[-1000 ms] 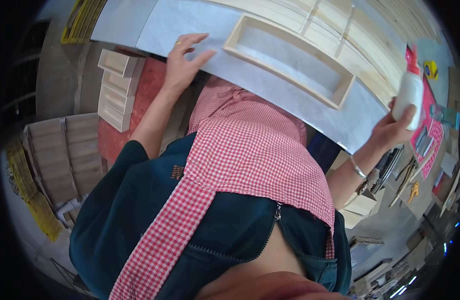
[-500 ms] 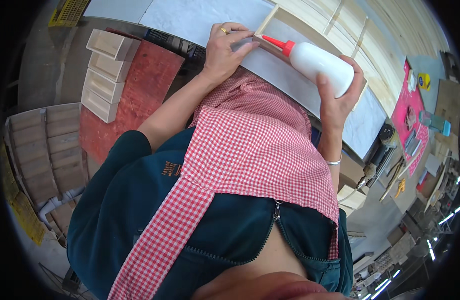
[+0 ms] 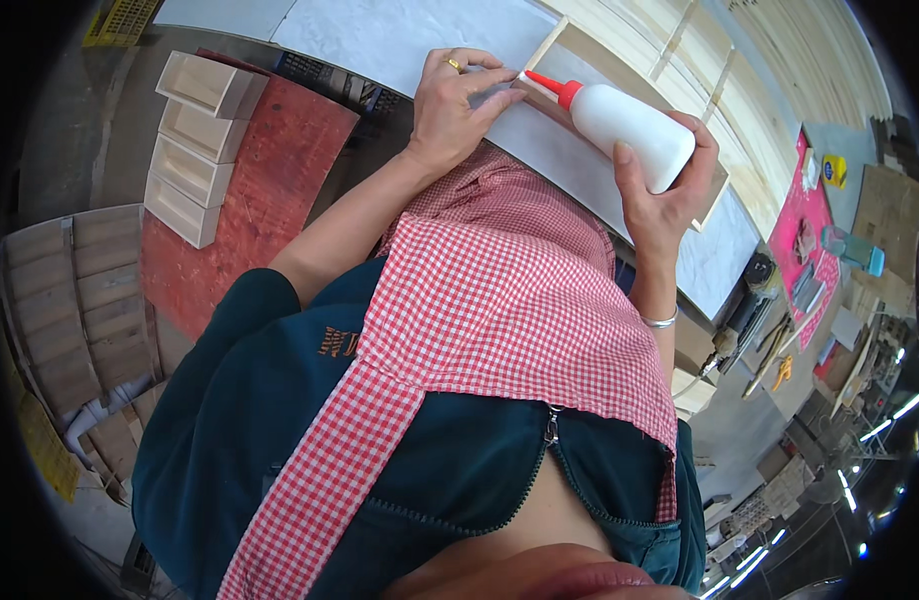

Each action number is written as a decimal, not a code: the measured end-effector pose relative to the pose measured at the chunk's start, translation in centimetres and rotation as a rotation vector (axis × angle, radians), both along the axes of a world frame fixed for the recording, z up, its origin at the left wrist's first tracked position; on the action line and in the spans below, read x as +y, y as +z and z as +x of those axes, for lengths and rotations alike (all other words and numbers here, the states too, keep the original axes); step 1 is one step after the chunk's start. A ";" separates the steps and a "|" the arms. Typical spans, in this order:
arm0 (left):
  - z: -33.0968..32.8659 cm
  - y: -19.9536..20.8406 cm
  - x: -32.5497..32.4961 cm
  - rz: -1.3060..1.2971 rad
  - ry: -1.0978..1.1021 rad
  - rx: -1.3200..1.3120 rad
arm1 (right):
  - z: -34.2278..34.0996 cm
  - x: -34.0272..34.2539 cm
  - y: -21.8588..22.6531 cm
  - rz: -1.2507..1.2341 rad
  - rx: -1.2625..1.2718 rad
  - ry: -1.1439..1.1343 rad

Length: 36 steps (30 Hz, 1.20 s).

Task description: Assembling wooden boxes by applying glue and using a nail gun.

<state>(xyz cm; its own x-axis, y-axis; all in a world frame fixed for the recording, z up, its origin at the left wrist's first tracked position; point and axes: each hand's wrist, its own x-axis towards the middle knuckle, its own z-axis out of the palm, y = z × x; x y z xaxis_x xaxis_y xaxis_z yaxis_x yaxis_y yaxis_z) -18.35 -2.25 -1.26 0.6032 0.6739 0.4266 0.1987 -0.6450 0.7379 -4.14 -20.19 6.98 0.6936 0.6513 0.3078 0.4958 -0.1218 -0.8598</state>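
One white bottle [image 3: 635, 128], clasped round its base by the right hand [image 3: 668, 195], red nozzle [image 3: 552, 86] close to the left corner of a wooden frame [image 3: 546, 45], near the front edge of the tabletop [image 3: 370, 40]. Probably light, squeezable; best held round the body. Left hand [image 3: 455, 112] by that corner: pinching or merely touching, cannot tell. Frame's middle hidden behind bottle.

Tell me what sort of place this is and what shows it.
Probably a woodworking shop: pale planks lie beside a wooden frame, bare wooden boxes sit on a red board, and the right hand holds a white bottle.
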 end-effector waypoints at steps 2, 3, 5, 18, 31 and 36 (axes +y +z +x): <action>0.0 0.0 0.0 -0.005 0.003 0.001 | 0.2 0.2 0.1 -0.004 -0.044 -0.002; -0.1 0.1 0.0 -0.007 0.005 0.002 | 0.4 0.3 0.2 -0.006 -0.066 -0.003; 0.0 0.1 0.0 -0.005 0.005 -0.001 | 0.7 0.5 0.3 -0.004 -0.091 -0.005; 0.0 0.4 -0.1 -0.017 -0.002 0.005 | 2.9 2.3 0.4 -0.020 -0.157 -0.083; 0.1 0.5 -0.2 -0.008 -0.009 0.015 | 4.5 2.6 0.2 -0.018 -0.175 -0.144; 0.2 0.7 -0.3 -0.004 -0.009 0.013 | 5.1 1.0 0.5 -0.008 -0.213 -0.200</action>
